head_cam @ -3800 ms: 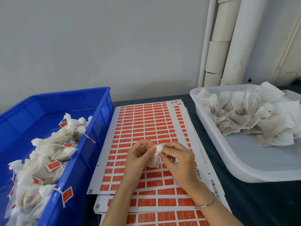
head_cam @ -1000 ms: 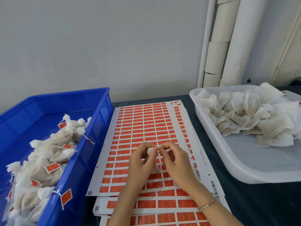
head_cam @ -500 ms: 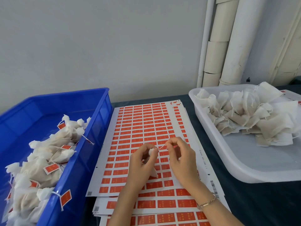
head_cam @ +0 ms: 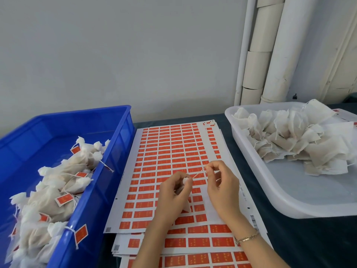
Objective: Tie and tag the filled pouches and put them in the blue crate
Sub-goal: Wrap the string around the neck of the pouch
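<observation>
My left hand [head_cam: 172, 192] grips a small white filled pouch [head_cam: 185, 181] by its gathered neck, most of the pouch hidden behind the fingers. My right hand [head_cam: 222, 186] pinches the pouch's string [head_cam: 199, 173] and holds it taut up and to the right. Both hands hover over sheets of orange tag stickers [head_cam: 170, 151]. The blue crate [head_cam: 119, 144] at the left holds several tied, tagged pouches [head_cam: 63, 182]. A white tray [head_cam: 270, 190] at the right holds a pile of untied pouches [head_cam: 293, 140].
Dark tabletop [head_cam: 309, 238] shows between and in front of the containers. A grey wall and white pipes [head_cam: 274, 51] stand behind. More sticker sheets [head_cam: 193, 246] are stacked under the top one near the front edge.
My right hand has drawn the string out to the right, away from the pouch, pulling it tight. My left hand keeps its grip on the pouch neck, a little lower than before.
</observation>
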`<state>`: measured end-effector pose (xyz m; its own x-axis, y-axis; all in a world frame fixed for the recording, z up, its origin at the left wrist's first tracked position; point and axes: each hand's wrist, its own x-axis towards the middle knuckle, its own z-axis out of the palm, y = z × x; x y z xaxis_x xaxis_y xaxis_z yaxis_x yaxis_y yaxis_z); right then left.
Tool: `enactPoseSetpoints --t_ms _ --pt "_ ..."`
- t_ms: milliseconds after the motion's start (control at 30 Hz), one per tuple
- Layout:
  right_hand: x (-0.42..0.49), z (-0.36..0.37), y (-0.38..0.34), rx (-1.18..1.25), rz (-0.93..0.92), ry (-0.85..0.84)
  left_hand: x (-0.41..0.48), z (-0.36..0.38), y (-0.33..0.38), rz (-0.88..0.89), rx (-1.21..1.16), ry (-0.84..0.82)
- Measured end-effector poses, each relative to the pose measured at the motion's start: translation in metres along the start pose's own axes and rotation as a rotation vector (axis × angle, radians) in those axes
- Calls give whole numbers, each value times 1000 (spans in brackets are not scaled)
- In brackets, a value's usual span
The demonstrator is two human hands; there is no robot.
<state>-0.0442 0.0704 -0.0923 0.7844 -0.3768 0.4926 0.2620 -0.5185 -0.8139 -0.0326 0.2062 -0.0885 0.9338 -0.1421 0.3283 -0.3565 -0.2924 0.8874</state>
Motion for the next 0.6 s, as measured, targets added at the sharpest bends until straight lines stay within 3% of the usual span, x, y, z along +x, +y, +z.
enactPoseSetpoints --t_ms 233,333,433,600 --pt "3 -5 7 -61 -12 -92 2 -3 -6 -98 -64 49" --pt "5 -10 19 -216 108 -46 3 -3 -8 -161 -75 66" --pt "4 -15 24 -369 222 -125 4 -2 -9 -175 -53 61" --pt "8 -17 19 -182 257 -167 4 -2 -9 -176 -59 59"
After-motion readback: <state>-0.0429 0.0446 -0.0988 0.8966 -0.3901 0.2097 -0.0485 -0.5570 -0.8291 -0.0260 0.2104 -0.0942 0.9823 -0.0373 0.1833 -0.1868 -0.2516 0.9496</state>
